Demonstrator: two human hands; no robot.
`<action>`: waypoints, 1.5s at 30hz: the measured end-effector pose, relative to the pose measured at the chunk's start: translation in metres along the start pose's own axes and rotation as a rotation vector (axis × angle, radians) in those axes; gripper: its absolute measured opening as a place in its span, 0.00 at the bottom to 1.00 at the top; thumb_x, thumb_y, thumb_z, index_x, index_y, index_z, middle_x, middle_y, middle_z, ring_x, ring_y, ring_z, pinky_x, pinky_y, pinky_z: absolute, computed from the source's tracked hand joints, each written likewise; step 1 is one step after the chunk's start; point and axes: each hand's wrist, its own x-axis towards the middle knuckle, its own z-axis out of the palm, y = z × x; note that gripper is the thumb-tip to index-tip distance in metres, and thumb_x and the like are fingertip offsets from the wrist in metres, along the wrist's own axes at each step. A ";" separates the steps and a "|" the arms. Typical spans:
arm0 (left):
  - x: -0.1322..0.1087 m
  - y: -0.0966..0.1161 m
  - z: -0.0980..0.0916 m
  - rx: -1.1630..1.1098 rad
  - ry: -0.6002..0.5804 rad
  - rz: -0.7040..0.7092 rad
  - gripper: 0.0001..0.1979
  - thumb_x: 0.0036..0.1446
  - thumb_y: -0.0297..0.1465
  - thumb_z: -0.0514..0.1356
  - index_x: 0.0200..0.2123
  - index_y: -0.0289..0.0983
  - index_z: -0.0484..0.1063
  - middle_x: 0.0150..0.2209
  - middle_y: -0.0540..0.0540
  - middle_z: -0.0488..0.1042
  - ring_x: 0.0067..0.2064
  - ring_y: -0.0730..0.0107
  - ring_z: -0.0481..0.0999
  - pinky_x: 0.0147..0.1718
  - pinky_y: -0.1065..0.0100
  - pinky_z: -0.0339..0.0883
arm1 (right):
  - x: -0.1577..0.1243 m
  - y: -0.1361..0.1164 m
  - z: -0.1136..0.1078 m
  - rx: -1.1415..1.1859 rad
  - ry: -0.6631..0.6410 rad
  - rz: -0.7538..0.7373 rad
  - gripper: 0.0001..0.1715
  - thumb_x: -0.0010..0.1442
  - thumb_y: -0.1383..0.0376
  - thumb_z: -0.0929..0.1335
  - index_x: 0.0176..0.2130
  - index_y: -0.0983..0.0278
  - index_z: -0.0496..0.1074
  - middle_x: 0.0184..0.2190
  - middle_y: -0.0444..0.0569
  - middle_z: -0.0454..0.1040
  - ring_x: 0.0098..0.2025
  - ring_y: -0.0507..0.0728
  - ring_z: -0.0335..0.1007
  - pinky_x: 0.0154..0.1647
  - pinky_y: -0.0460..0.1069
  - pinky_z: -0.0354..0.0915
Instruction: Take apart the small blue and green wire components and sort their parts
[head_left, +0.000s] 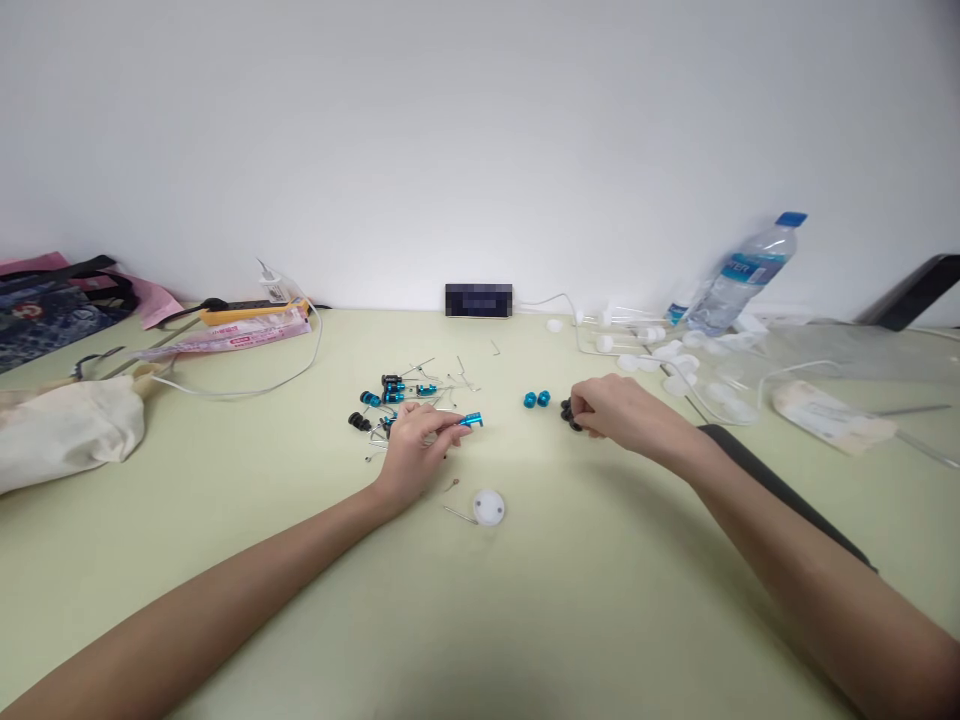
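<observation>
Between the thumb and fingers of my left hand (421, 440) is a small blue metal cylinder (471, 420), its end pointing right. Behind and left of that hand lies a loose pile of blue and black metal parts (393, 390) with thin bent wires (463, 372). My right hand (600, 405) is closed with fingertips down at a few small black parts (568, 413); the fingers hide whether one is gripped. Two blue knobs (536, 399) sit just left of it. Nearer me is a white disc (489, 507) with two dark spots, beside a thin metal pin (459, 514).
A dark display box (478, 300) stands against the wall. White caps and clear tubes (660, 350) lie back right, by a leaning water bottle (750, 275). A black flat case (787, 490) lies under my right forearm. At left are a cloth bag (71, 430) and a cable (247, 390).
</observation>
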 end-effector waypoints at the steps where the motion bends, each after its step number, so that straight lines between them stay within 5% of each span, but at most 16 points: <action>1: 0.000 0.000 0.000 -0.001 0.003 0.000 0.06 0.57 0.30 0.60 0.27 0.40 0.75 0.20 0.54 0.75 0.27 0.69 0.71 0.39 0.61 0.57 | 0.000 0.002 0.000 -0.024 -0.020 0.011 0.14 0.50 0.77 0.63 0.20 0.63 0.64 0.18 0.49 0.68 0.23 0.56 0.63 0.25 0.49 0.48; 10: 0.000 -0.001 0.000 -0.022 0.003 0.008 0.06 0.57 0.31 0.61 0.28 0.40 0.75 0.21 0.54 0.75 0.27 0.69 0.71 0.40 0.61 0.56 | 0.008 0.006 0.020 -0.220 0.009 0.025 0.03 0.57 0.69 0.65 0.32 0.63 0.64 0.26 0.48 0.69 0.27 0.56 0.65 0.25 0.47 0.48; 14: 0.000 -0.001 -0.001 -0.043 -0.002 0.009 0.05 0.56 0.30 0.61 0.29 0.40 0.75 0.21 0.54 0.75 0.28 0.69 0.72 0.39 0.61 0.56 | 0.011 0.000 0.025 -0.245 0.099 0.079 0.11 0.60 0.62 0.65 0.42 0.64 0.63 0.39 0.53 0.67 0.29 0.56 0.66 0.27 0.47 0.51; 22: 0.000 -0.002 0.000 -0.067 -0.019 0.000 0.06 0.57 0.31 0.60 0.28 0.40 0.75 0.21 0.53 0.75 0.28 0.68 0.72 0.40 0.61 0.56 | 0.018 0.007 0.039 -0.364 0.035 0.096 0.11 0.64 0.68 0.57 0.35 0.66 0.65 0.36 0.53 0.64 0.28 0.55 0.65 0.26 0.48 0.48; 28: 0.002 -0.002 -0.001 -0.118 -0.026 -0.104 0.06 0.56 0.32 0.61 0.28 0.40 0.75 0.21 0.53 0.75 0.29 0.68 0.71 0.40 0.61 0.57 | 0.018 0.004 0.023 -0.424 0.086 0.120 0.10 0.63 0.69 0.58 0.37 0.67 0.67 0.37 0.57 0.67 0.34 0.60 0.67 0.26 0.48 0.52; 33: 0.003 -0.004 -0.001 -0.172 -0.016 -0.225 0.06 0.55 0.32 0.61 0.27 0.40 0.76 0.21 0.52 0.75 0.30 0.66 0.70 0.39 0.62 0.59 | 0.076 -0.013 0.017 -0.271 0.083 -0.081 0.27 0.54 0.82 0.57 0.50 0.71 0.66 0.48 0.63 0.69 0.50 0.64 0.66 0.42 0.52 0.62; 38: 0.002 -0.005 -0.003 -0.217 0.026 -0.269 0.04 0.55 0.32 0.61 0.30 0.40 0.76 0.22 0.52 0.77 0.33 0.65 0.72 0.40 0.63 0.60 | 0.138 -0.034 0.040 -0.193 -0.025 -0.141 0.29 0.56 0.80 0.58 0.57 0.75 0.62 0.57 0.68 0.64 0.57 0.65 0.63 0.52 0.53 0.62; 41: 0.001 -0.006 -0.004 -0.221 0.031 -0.257 0.05 0.57 0.32 0.60 0.31 0.41 0.76 0.23 0.52 0.77 0.34 0.65 0.72 0.40 0.63 0.60 | 0.132 -0.046 0.055 -0.139 -0.040 -0.177 0.29 0.58 0.78 0.58 0.59 0.78 0.60 0.59 0.71 0.59 0.60 0.67 0.60 0.55 0.56 0.61; 45: 0.001 -0.006 -0.005 -0.223 0.017 -0.251 0.08 0.59 0.33 0.57 0.33 0.41 0.77 0.26 0.52 0.78 0.36 0.66 0.74 0.42 0.64 0.60 | 0.096 -0.058 0.060 -0.054 -0.042 -0.288 0.26 0.63 0.73 0.56 0.60 0.72 0.60 0.62 0.62 0.58 0.63 0.62 0.56 0.59 0.53 0.58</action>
